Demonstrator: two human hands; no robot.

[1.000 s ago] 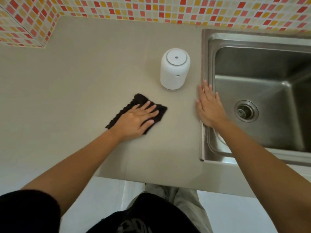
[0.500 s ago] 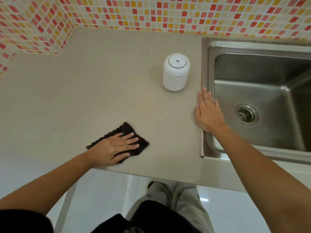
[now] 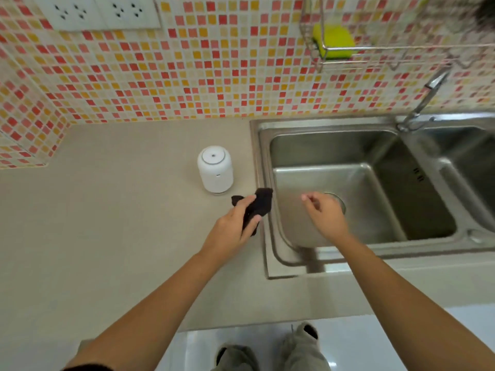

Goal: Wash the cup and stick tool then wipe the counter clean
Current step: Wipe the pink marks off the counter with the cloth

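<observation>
My left hand (image 3: 232, 226) grips a dark brown cloth (image 3: 258, 205), bunched and lifted off the beige counter (image 3: 107, 223) right at the left rim of the steel sink (image 3: 263, 162). My right hand (image 3: 325, 215) hovers over the sink basin above the drain, fingers loosely curled, holding nothing. A white cylindrical cup-like container (image 3: 215, 169) stands upright on the counter just behind the cloth. No stick tool is in view.
A faucet (image 3: 426, 100) rises at the back of the sink, with a second basin (image 3: 471, 167) to the right. A wire rack holding a yellow-green sponge (image 3: 333, 41) hangs on the mosaic tile wall. Wall sockets (image 3: 99, 12) sit top left.
My left hand stopped pressing the cloth flat, gathered it up and carried it right to the sink edge. My right hand left the sink rim and moved over the basin. The view tilted up.
</observation>
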